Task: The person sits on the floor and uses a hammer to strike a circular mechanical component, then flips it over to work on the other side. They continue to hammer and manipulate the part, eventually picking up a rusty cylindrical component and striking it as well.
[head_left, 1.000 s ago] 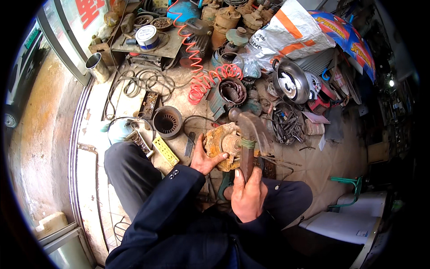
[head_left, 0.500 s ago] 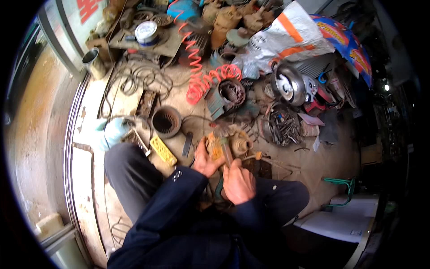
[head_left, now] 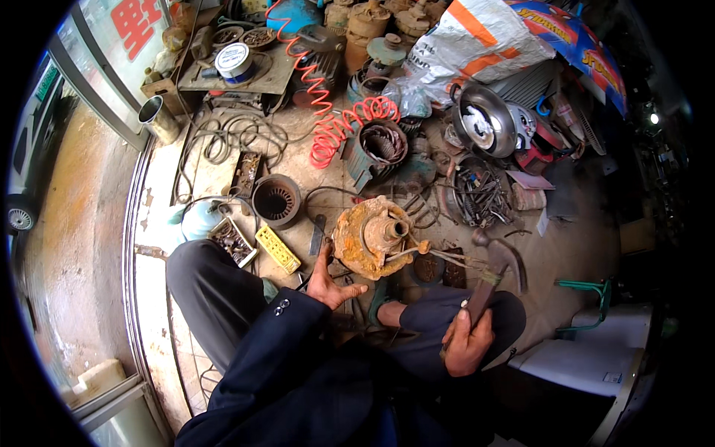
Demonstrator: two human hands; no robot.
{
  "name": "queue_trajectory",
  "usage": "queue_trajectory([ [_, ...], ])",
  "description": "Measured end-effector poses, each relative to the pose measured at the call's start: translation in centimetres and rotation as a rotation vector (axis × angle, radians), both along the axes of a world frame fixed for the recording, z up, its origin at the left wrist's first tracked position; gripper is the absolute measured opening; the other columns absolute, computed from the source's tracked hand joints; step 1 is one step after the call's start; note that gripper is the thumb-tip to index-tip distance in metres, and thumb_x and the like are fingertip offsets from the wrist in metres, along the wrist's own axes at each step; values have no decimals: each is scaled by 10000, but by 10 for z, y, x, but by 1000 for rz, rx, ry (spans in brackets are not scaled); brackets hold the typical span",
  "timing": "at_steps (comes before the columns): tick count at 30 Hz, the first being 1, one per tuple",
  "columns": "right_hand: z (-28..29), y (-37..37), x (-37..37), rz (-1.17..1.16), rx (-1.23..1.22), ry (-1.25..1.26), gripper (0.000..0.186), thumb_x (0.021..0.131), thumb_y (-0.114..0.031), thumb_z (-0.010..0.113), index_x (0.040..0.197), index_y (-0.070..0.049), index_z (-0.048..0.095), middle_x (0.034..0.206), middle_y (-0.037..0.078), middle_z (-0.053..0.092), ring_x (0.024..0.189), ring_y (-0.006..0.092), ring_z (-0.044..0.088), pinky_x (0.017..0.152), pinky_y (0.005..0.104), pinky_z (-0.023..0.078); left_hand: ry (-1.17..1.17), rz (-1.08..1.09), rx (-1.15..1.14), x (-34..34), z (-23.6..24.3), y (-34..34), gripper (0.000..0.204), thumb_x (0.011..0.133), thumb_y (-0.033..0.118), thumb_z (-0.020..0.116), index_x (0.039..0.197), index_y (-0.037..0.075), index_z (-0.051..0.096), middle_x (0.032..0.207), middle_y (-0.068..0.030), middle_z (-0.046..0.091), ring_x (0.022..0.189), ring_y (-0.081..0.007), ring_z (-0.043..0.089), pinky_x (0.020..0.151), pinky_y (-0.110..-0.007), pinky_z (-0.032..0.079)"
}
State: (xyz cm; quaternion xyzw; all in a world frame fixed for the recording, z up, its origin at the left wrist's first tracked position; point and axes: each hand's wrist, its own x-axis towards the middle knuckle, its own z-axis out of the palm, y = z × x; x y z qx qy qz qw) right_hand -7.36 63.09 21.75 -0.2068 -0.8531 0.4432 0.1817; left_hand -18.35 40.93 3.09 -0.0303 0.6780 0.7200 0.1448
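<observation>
A rusty, orange-brown round metal part [head_left: 365,240], looking like a pump housing with a short open pipe neck, sits in front of me between my knees. My left hand [head_left: 333,283] is at its lower left edge, thumb and fingers spread; the fingertips seem to touch the rim, without a grip around it. In my right hand [head_left: 469,343] is a claw hammer [head_left: 505,259], held by its wooden handle, head up and clear of the rusty part, above my right knee.
Around lie a yellow perforated block [head_left: 277,250], a motor stator [head_left: 276,201], a box of small parts [head_left: 232,240], and a basin of metal pieces [head_left: 477,195]. Beyond are a coiled red air hose [head_left: 335,138], a steel pan [head_left: 485,119] and a white sack [head_left: 465,48].
The hammer has swung up and right, away from the rusty part, with my right hand. My left hand has moved slightly left and down, its fingers more spread.
</observation>
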Motion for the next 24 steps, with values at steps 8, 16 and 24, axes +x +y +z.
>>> queue_trajectory([
  [8, -42, -3, 39, 66, 134, -124, 243, 980, -244, 693, 972, -13, 620, 671, 177, 651, 622, 403, 680, 546, 446, 508, 25, 181, -138, -13, -11, -31, 548, 919, 48, 720, 1434, 18, 535, 1385, -154, 603, 1190, -245, 626, 995, -349, 512],
  [16, -2, 30, 10, 63, 283, 206, 171, 969, -133, 670, 927, 11, 586, 616, 65, 606, 503, 153, 602, 497, 321, 468, 363, 230, -349, -107, 38, 13, 442, 1021, 281, 633, 1330, -33, 615, 1255, -227, 680, 1207, -326, 631, 1053, -393, 466],
  [24, 14, 47, 12, 156, 248, -156, 330, 921, -203, 781, 1060, 58, 635, 734, 244, 643, 636, 431, 680, 555, 454, 531, 103, 110, -161, -122, 10, 33, 416, 1086, 329, 569, 1080, -65, 700, 885, -88, 743, 812, -117, 621, 757, -302, 519],
])
